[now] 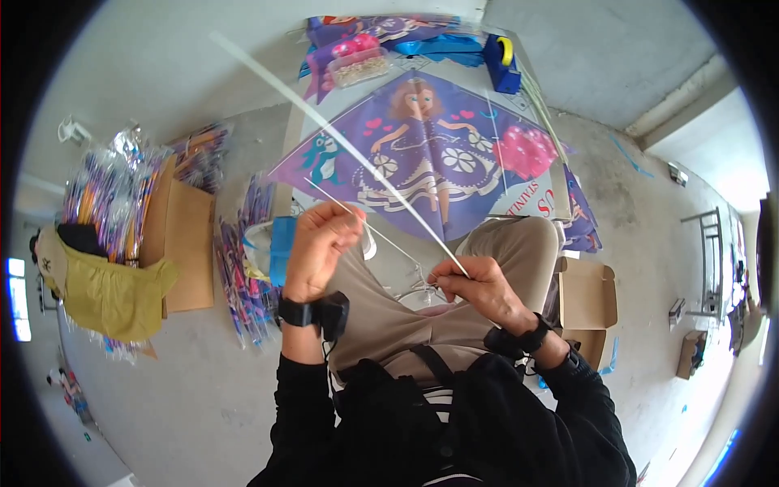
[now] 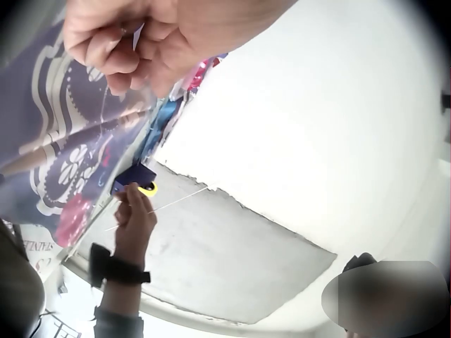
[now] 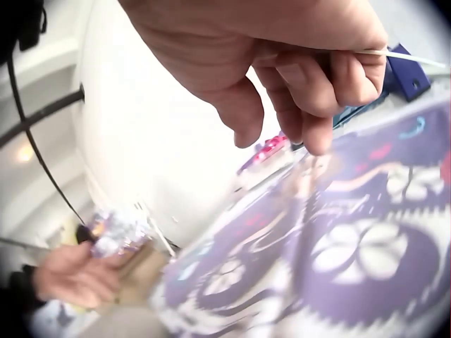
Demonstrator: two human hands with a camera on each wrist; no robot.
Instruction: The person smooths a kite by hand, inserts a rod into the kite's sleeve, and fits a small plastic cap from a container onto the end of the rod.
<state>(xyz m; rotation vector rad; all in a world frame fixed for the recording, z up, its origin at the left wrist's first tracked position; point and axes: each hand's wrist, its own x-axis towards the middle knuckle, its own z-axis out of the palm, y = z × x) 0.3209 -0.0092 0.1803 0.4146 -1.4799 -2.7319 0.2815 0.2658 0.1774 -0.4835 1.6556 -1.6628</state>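
The fingers (image 1: 451, 278) of the right hand (image 1: 480, 290) were curled tight, pinching the near end of a long white rod (image 1: 341, 142); from that pinch its long axis ran up and away to the person's left, over the kite (image 1: 438, 154) spread on the bench (image 1: 299, 130). The left hand (image 1: 320, 243), raised just beside the rod's lower stretch, had its fingers closed on a thinner strand (image 1: 389, 241) leading across towards the right hand.

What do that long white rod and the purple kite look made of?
The rod: looks like thin fibreglass or plastic, smooth, pale, straight over its length. The kite: thin printed film or fabric, faint sheen, lies flat; which is unclear.
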